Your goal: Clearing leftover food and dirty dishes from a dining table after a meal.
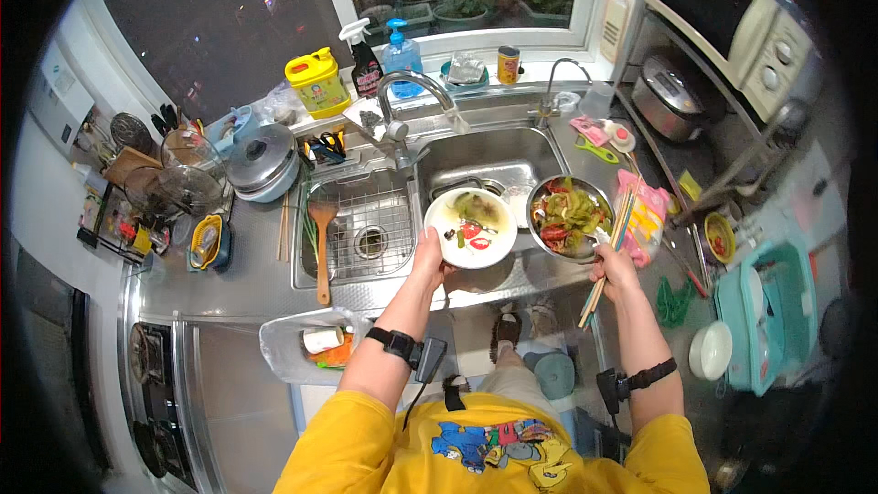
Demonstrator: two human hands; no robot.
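My left hand (430, 261) grips the left rim of a white dish (448, 252), which is held above the front edge of the sink. Pale liquid, bits of green and red pepper and dark specks lie in the dish. To its right, a round metal bowl (565, 259) is full of green and red food pieces. At that bowl's right edge, my right hand (615, 267) is closed around several chopsticks (625, 212), which slant up past the rim. Whether its fingers also grip the bowl is hard to see.
The double steel sink (535, 160) has a curved faucet (389, 96) and a wire rack (357, 210) in its left basin. A wooden spatula (322, 229) rests across the left basin's edge. A lined bin (283, 357) hangs below the counter. A teal basin (796, 311) stands at right.
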